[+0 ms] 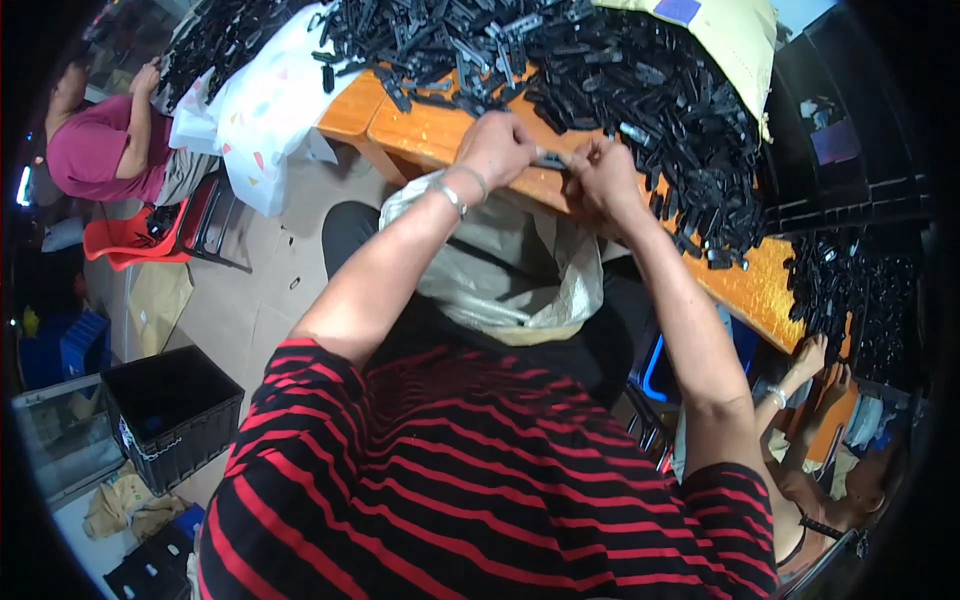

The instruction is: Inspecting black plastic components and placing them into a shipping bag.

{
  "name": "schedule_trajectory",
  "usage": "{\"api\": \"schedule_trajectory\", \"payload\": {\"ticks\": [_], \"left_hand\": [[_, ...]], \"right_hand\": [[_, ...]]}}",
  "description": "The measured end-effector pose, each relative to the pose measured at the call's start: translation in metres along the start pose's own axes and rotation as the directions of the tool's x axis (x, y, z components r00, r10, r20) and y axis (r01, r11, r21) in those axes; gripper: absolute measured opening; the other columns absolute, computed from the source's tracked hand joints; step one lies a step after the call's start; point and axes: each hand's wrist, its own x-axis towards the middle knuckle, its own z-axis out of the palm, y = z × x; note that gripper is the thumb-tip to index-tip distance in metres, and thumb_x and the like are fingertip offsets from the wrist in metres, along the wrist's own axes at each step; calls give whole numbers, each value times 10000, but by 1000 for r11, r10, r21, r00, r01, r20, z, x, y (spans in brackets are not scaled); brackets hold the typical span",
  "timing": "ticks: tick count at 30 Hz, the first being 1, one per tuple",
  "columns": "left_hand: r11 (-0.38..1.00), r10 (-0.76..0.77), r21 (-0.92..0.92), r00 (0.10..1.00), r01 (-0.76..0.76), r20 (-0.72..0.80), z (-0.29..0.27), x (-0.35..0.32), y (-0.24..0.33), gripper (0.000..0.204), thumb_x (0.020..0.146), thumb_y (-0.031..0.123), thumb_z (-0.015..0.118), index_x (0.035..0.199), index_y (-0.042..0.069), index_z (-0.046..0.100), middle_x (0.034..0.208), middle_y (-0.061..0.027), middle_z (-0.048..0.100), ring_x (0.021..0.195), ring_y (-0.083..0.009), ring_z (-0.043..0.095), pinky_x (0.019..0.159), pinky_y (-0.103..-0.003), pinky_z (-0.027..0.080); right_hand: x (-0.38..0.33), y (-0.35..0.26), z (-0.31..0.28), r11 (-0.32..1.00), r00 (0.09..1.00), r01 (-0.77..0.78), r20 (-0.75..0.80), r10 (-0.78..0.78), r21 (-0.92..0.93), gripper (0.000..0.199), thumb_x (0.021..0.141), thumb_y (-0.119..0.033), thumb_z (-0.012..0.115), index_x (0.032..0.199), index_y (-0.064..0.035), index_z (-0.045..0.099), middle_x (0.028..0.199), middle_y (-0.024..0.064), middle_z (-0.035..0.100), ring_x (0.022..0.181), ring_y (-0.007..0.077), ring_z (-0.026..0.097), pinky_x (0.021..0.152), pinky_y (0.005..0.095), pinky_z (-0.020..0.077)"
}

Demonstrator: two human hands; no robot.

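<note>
**Two hands on one small part at the table edge**

Nearest the camera is the person's red-and-black striped shirt (pixel 460 480), and just beyond it an open grey-white sack (pixel 500 270) hangs below the near edge of the wooden table (pixel 430 130). Above the sack's mouth, at that same edge, the left hand (pixel 497 148) and the right hand (pixel 600 172) meet. Both are pinched narrowly on one small dark part (pixel 552 159) held between them; the fingers cover most of it, so its exact shape is hard to make out, though it looks like one of the black pieces from the table.

Farther across the table lies a large heap of black plastic parts (pixel 600 70), spreading to the right side of the table. Judged from that heap, a great deal is left to handle, and what the sack already holds cannot be seen.

Left of the table a person in a pink top (pixel 95 150) sits by a red chair (pixel 130 240); a black crate (pixel 170 410) stands on the floor nearer. Right of the table, another person's hand (pixel 808 355) rests at its edge.
</note>
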Motion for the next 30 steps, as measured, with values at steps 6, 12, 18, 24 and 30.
{"api": "schedule_trajectory", "payload": {"ticks": [6,12,18,24,30], "left_hand": [[984,91,156,996,-89,-8,-1,-9,3,189,748,178,723,760,16,627,668,-84,620,615,-167,588,593,-323,476],[979,197,47,980,-197,1,-30,-82,-2,134,750,133,710,824,30,668,754,-96,610,675,-207,591,646,-317,480],[786,560,483,774,-385,-295,-59,-43,-13,299,721,25,679,1013,71,634,955,-82,578,874,-263,560,781,-348,476],[655,604,637,788,-407,-117,-60,-7,-22,221,723,53,678,933,85,619,960,-58,545,939,-260,525,772,-363,464],[660,565,616,825,-430,-30,-59,-6,-10,180,725,75,684,884,78,599,884,-61,547,908,-280,522,757,-373,461]], "right_hand": [[-3,15,8,986,988,121,-86,-131,-112,223,786,-158,710,748,-12,546,647,128,612,637,237,637,579,363,484],[-59,23,-12,929,960,232,-88,-267,-287,219,767,-214,718,785,-36,592,686,142,639,662,305,641,628,358,503],[-32,18,-33,676,859,236,-176,-482,-698,247,760,-189,719,883,-41,565,845,151,616,753,353,615,659,418,494],[-23,2,-3,672,856,333,-87,-509,-661,200,770,-154,692,872,-50,555,855,142,598,752,361,612,639,422,498],[-15,-4,2,582,765,589,154,-626,-560,202,733,-75,659,899,-47,547,863,124,556,720,360,586,611,429,479]]}}
